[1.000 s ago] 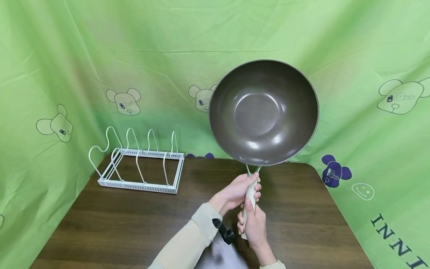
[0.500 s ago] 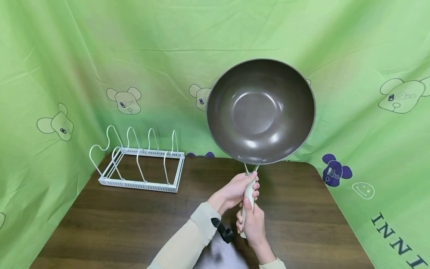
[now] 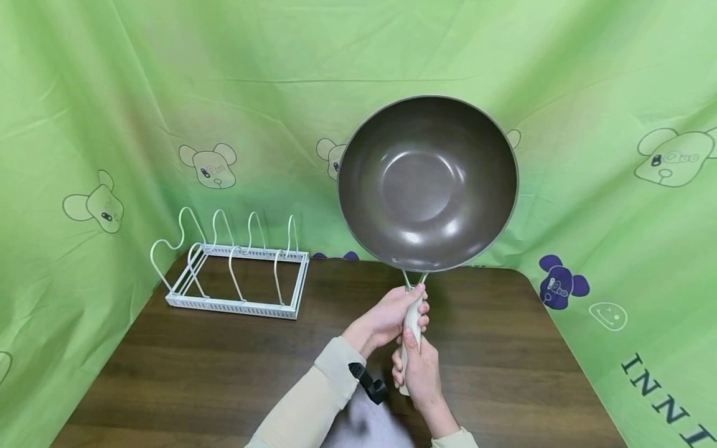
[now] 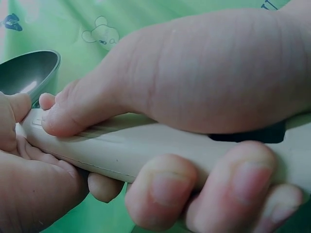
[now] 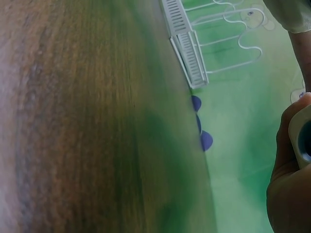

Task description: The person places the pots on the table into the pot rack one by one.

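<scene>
A dark brown wok (image 3: 426, 205) is held up above the back of the table, its inside facing me. It has a long cream handle (image 3: 411, 318). My left hand (image 3: 388, 316) grips the handle near the pan, thumb along the top. Lower down, my right hand (image 3: 424, 376) wraps the same handle, thumb pointing toward the pan. In the left wrist view, the right hand (image 4: 209, 73) curls its fingers around the handle, with part of the left hand (image 4: 36, 194) ahead of it. The handle's end (image 5: 296, 138) pokes out of the right hand in the right wrist view.
A white wire pan rack (image 3: 232, 306) with several upright loops stands on the back left of the brown wooden table (image 3: 504, 373). Green printed cloth (image 3: 280, 124) hangs behind and on both sides. A black device (image 3: 370, 382) is strapped to the left wrist.
The wok and both hands have drifted slightly left and a little up in the head view. Both grips on the handle stay the same.
</scene>
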`<state>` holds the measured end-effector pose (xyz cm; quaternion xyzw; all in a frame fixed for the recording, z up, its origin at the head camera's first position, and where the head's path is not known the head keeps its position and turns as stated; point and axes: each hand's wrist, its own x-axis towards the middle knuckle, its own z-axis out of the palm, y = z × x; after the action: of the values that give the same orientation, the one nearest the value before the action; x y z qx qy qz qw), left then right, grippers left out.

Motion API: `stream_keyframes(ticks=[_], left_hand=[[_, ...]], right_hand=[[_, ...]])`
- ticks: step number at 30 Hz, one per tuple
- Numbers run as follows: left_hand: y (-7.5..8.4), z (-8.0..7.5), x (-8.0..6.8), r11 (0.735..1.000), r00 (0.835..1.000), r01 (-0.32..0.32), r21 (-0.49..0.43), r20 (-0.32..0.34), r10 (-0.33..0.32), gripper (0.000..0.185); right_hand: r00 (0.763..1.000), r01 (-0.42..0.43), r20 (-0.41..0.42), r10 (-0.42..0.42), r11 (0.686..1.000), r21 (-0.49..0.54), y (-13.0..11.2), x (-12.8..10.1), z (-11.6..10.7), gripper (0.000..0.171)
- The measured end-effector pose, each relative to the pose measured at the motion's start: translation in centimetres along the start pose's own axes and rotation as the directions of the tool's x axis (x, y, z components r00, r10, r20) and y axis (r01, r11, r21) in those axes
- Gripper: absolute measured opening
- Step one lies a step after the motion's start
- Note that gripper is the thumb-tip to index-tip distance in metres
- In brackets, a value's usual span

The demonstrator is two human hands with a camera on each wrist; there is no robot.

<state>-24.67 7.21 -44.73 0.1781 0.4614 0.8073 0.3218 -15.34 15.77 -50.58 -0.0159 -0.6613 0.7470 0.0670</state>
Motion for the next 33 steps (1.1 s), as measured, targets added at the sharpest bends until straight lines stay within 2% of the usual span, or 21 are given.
stream_keyframes(ticks=[9,16,26,33], left_hand=[[0.14,-0.11,-0.27,1.000,1.000,-0.012,-0.002,-0.025,0.012,0.025],[0.17,-0.35,-0.45,1.000,0.999,-0.010,-0.006,-0.033,0.010,0.025],[0.39,-0.53,-0.71,1.000,0.999,-0.016,-0.002,-0.042,0.015,0.024],[0.59,-0.59,-0.88,1.000,0.999,-0.023,-0.012,-0.043,0.022,0.025]], right_hand=[[1.000,0.001,0.017,-0.001,1.000,0.003,0.08,0.11,0.22,0.049],[1.000,-0.003,0.023,0.002,1.000,0.003,0.14,0.09,0.40,0.041],[0.999,0.009,0.039,-0.010,1.000,0.014,0.11,0.10,0.74,0.037],[0.998,0.016,0.052,-0.017,1.000,0.020,-0.06,0.15,0.91,0.041]])
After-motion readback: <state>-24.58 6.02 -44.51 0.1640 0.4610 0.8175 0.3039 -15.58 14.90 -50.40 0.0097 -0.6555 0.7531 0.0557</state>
